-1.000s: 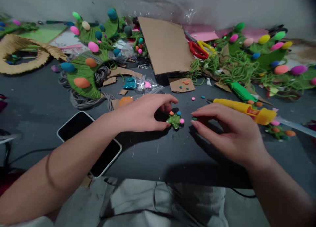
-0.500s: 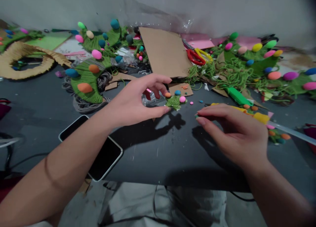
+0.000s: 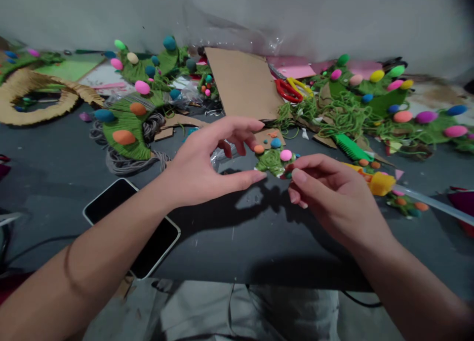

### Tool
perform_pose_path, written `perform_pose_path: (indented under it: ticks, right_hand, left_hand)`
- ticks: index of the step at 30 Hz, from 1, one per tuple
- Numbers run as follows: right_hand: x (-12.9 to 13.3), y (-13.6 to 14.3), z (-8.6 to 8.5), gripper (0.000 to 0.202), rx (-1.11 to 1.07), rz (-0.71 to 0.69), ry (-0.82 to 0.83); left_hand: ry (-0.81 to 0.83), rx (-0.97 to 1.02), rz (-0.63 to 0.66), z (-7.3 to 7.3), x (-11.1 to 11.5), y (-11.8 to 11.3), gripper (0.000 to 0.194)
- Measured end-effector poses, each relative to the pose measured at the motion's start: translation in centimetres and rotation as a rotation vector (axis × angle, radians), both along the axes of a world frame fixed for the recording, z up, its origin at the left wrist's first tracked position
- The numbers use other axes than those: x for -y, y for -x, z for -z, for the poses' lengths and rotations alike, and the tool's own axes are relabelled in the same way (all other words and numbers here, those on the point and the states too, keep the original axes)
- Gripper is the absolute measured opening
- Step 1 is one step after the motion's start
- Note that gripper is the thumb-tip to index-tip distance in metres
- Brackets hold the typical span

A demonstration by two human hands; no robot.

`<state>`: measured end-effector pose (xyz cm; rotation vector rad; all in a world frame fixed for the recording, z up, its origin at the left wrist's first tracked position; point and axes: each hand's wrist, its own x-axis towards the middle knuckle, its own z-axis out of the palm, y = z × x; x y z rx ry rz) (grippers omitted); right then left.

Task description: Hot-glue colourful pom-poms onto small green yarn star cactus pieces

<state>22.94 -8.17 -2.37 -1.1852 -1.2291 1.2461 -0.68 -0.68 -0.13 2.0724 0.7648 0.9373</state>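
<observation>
Two bare hands over the dark table (image 3: 229,252). With the left hand (image 3: 194,170), holding of a small green piece (image 3: 271,161) at its left edge, with thumb and fingers widely curved and the tips well apart; exact contact of the fingertips not easy to tell. By its shadow below, to see as lifted from the table, in front of the person. On this piece, an orange ball (image 3: 259,149), a blue ball (image 3: 275,143) and a pink ball (image 3: 286,155).

With the right hand (image 3: 333,197), nearly closed, pinching of a tiny dark green ball (image 3: 289,175) between thumb and finger, just beside the right lower edge of the piece.

Behind the right hand and partly hidden, a yellow glue gun (image 3: 381,183) with a translucent stick (image 3: 437,202) to the right. Farther back, a green brush (image 3: 350,147), a tangle of green yarn (image 3: 344,113), scissors (image 3: 289,90) with red and yellow handles, and a cardboard sheet (image 3: 244,84). At left, a green curved form (image 3: 128,131) with coloured balls, near grey cord (image 3: 126,167). Under the left forearm in this view, a phone (image 3: 157,249) with dark screen.
</observation>
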Motion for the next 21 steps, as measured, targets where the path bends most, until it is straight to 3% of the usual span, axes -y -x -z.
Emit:
perform_pose_path:
  ticks: [7, 16, 21]
  right_hand:
    - [-0.15, 0.58, 0.12, 0.024, -0.079, -0.025, 0.069]
    - [-0.31, 0.62, -0.06, 0.021, -0.192, -0.026, 0.122]
    - [-0.14, 0.31, -0.06, 0.017, -0.062, 0.081, 0.044]
  left_hand:
    - [0.034, -0.062, -0.018, -0.07, 0.24, -0.14, 0.058]
    - [0.019, -0.090, -0.033, 0.00, 0.19, -0.18, 0.057]
    - [-0.043, -0.153, -0.079, -0.11, 0.26, -0.12, 0.057]
